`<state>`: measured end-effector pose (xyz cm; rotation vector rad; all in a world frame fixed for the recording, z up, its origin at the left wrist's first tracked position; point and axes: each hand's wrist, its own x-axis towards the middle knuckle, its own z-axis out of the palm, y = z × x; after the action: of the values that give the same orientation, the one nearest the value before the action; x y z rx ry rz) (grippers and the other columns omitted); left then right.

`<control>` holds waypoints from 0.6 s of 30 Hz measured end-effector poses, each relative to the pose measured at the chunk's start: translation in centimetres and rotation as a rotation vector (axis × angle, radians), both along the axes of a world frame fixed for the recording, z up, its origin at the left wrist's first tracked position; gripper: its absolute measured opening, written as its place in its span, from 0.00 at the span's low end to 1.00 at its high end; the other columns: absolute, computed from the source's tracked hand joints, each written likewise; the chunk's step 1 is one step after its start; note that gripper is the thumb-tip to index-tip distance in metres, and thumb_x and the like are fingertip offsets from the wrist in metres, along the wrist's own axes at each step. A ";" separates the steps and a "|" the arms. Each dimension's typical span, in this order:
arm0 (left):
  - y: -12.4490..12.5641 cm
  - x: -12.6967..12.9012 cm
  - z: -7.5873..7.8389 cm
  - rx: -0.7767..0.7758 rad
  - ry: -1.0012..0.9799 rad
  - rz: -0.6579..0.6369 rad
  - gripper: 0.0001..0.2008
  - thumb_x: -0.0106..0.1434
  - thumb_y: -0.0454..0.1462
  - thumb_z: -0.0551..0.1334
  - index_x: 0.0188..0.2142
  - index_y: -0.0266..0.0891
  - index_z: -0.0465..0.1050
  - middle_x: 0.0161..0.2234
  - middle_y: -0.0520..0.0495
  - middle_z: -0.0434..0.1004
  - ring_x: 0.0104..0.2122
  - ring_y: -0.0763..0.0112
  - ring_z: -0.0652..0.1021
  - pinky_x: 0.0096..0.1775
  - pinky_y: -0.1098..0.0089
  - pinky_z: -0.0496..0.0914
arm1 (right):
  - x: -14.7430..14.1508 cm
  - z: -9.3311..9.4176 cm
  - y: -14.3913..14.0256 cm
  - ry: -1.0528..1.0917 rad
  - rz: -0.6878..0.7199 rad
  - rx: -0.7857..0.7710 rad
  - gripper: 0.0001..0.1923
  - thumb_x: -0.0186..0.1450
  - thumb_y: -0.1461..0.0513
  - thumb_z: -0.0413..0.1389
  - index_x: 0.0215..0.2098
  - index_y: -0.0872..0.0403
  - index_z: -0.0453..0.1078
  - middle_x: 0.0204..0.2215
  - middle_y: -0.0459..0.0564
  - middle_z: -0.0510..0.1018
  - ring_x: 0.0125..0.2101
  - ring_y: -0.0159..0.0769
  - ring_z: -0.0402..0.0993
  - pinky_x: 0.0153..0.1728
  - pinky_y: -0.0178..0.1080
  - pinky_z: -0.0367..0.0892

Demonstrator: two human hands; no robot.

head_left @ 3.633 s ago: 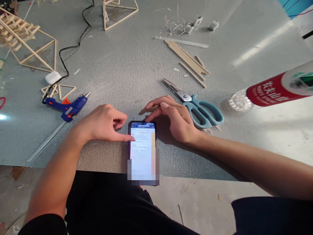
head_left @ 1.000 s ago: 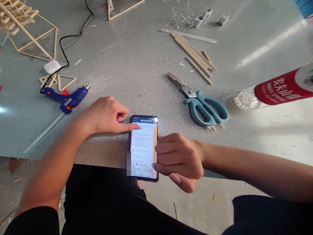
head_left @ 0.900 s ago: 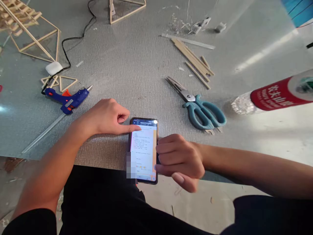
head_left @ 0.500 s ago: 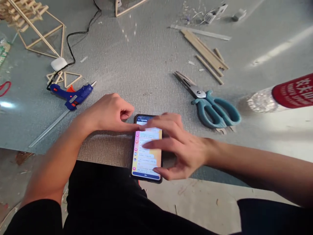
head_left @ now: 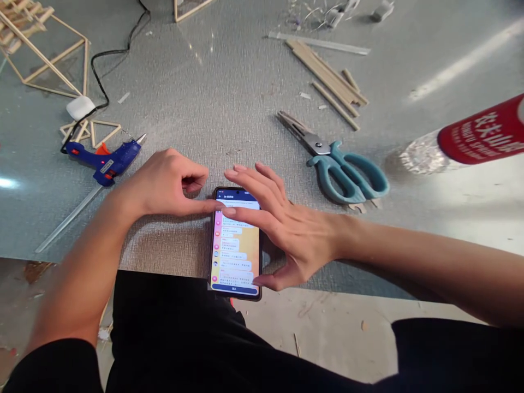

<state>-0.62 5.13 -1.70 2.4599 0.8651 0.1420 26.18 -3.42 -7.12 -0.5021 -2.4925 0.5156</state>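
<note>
A lit smartphone lies flat at the near edge of the grey mat, its lower end over the edge. My left hand rests beside it, index finger pointing at the phone's top left corner, other fingers curled. My right hand is spread open over the phone's right side, fingertips on the upper screen, thumb at the lower right edge. Neither hand grips anything.
Teal scissors lie right of the phone. A blue glue gun with a black cord lies at left beside small stick triangles. Wooden sticks are at the back, a stick frame far left, a red-labelled bottle at right.
My right hand went from a closed fist at the phone's right edge to spread fingers over the screen. The screen content changed to a list. My left hand stayed by the top corner.
</note>
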 end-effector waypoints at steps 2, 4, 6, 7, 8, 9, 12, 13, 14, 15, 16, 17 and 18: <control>-0.1 0.0 0.1 0.006 -0.003 -0.003 0.29 0.64 0.54 0.66 0.22 0.40 0.55 0.20 0.56 0.58 0.23 0.75 0.57 0.32 0.65 0.51 | -0.1 0.0 -0.1 -0.004 0.004 0.001 0.58 0.60 0.38 0.61 0.77 0.54 0.43 0.77 0.68 0.40 0.76 0.71 0.35 0.69 0.75 0.33; -0.2 0.1 0.3 0.015 -0.011 -0.015 0.28 0.63 0.54 0.67 0.22 0.40 0.56 0.21 0.55 0.60 0.24 0.73 0.60 0.32 0.65 0.52 | -0.1 0.0 -0.1 -0.001 -0.001 0.003 0.57 0.60 0.38 0.60 0.77 0.54 0.44 0.77 0.68 0.41 0.76 0.71 0.35 0.69 0.76 0.34; -0.2 0.2 0.4 0.025 -0.017 -0.027 0.27 0.64 0.53 0.67 0.23 0.40 0.56 0.22 0.54 0.61 0.26 0.72 0.62 0.34 0.65 0.54 | -0.2 0.0 -0.2 0.010 0.001 0.009 0.57 0.61 0.38 0.60 0.76 0.55 0.46 0.77 0.68 0.42 0.76 0.71 0.36 0.69 0.76 0.34; -0.2 0.3 0.5 0.028 -0.020 -0.036 0.27 0.64 0.52 0.67 0.23 0.40 0.56 0.22 0.54 0.62 0.26 0.70 0.63 0.35 0.65 0.55 | -0.2 -0.1 -0.2 0.012 0.003 0.011 0.56 0.61 0.38 0.60 0.76 0.56 0.47 0.76 0.69 0.42 0.76 0.72 0.36 0.69 0.76 0.34; -0.1 0.3 0.4 0.032 -0.025 -0.048 0.26 0.65 0.52 0.67 0.23 0.40 0.57 0.22 0.53 0.63 0.27 0.69 0.64 0.36 0.65 0.57 | -0.3 -0.1 -0.2 0.013 0.004 0.010 0.56 0.61 0.38 0.61 0.76 0.56 0.48 0.76 0.69 0.43 0.76 0.72 0.36 0.68 0.77 0.35; -0.1 0.3 0.4 0.043 -0.033 -0.062 0.26 0.65 0.52 0.67 0.24 0.41 0.57 0.23 0.53 0.64 0.29 0.68 0.65 0.38 0.65 0.58 | -0.3 -0.1 -0.3 0.012 0.005 0.009 0.56 0.61 0.38 0.61 0.76 0.56 0.48 0.76 0.69 0.43 0.75 0.72 0.36 0.68 0.77 0.35; 0.0 0.3 0.1 0.087 -0.064 -0.102 0.24 0.65 0.52 0.68 0.26 0.41 0.60 0.25 0.53 0.66 0.31 0.67 0.66 0.42 0.64 0.60 | -0.3 -0.1 -0.3 0.000 0.004 0.004 0.55 0.61 0.38 0.60 0.76 0.56 0.47 0.76 0.70 0.43 0.76 0.71 0.35 0.68 0.77 0.34; 0.1 0.3 0.0 0.098 -0.069 -0.111 0.24 0.65 0.51 0.68 0.26 0.41 0.60 0.25 0.53 0.66 0.31 0.67 0.67 0.43 0.64 0.60 | -0.3 -0.1 -0.3 -0.002 0.004 0.006 0.55 0.61 0.38 0.59 0.76 0.56 0.47 0.76 0.71 0.42 0.76 0.71 0.35 0.68 0.77 0.34; 0.1 0.2 -0.1 0.105 -0.071 -0.118 0.23 0.65 0.51 0.69 0.26 0.41 0.61 0.26 0.53 0.66 0.32 0.67 0.67 0.43 0.64 0.60 | -0.3 -0.1 -0.3 -0.003 0.003 0.008 0.56 0.61 0.38 0.60 0.76 0.57 0.46 0.76 0.71 0.42 0.76 0.71 0.35 0.69 0.76 0.33; 0.1 0.2 -0.2 0.106 -0.073 -0.123 0.23 0.65 0.51 0.69 0.27 0.41 0.62 0.26 0.52 0.67 0.32 0.67 0.67 0.44 0.63 0.61 | -0.4 -0.1 -0.3 -0.006 0.002 0.010 0.56 0.60 0.38 0.60 0.76 0.58 0.47 0.76 0.72 0.42 0.76 0.70 0.35 0.69 0.76 0.33; 0.1 0.2 -0.3 0.109 -0.081 -0.126 0.23 0.65 0.51 0.69 0.27 0.40 0.63 0.27 0.52 0.68 0.33 0.66 0.68 0.44 0.63 0.61 | -0.4 -0.1 -0.3 -0.007 0.001 0.013 0.57 0.60 0.38 0.60 0.75 0.58 0.47 0.76 0.72 0.41 0.76 0.70 0.35 0.69 0.76 0.32; 0.1 0.2 -0.3 0.114 -0.091 -0.128 0.23 0.64 0.51 0.70 0.27 0.40 0.63 0.28 0.52 0.69 0.34 0.66 0.69 0.45 0.63 0.61 | -0.4 -0.1 -0.3 -0.010 0.002 0.014 0.57 0.60 0.38 0.60 0.76 0.58 0.46 0.76 0.72 0.41 0.76 0.70 0.34 0.69 0.75 0.32; 0.1 0.1 -0.4 0.123 -0.103 -0.128 0.23 0.64 0.52 0.70 0.28 0.40 0.64 0.29 0.51 0.69 0.35 0.66 0.69 0.45 0.63 0.62 | -0.4 -0.1 -0.3 -0.012 0.003 0.015 0.57 0.60 0.38 0.60 0.76 0.58 0.46 0.77 0.71 0.41 0.76 0.69 0.34 0.69 0.75 0.32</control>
<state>-0.47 5.27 -2.09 2.5879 0.6717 0.2807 25.80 -3.69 -7.21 -0.4968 -2.5073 0.4960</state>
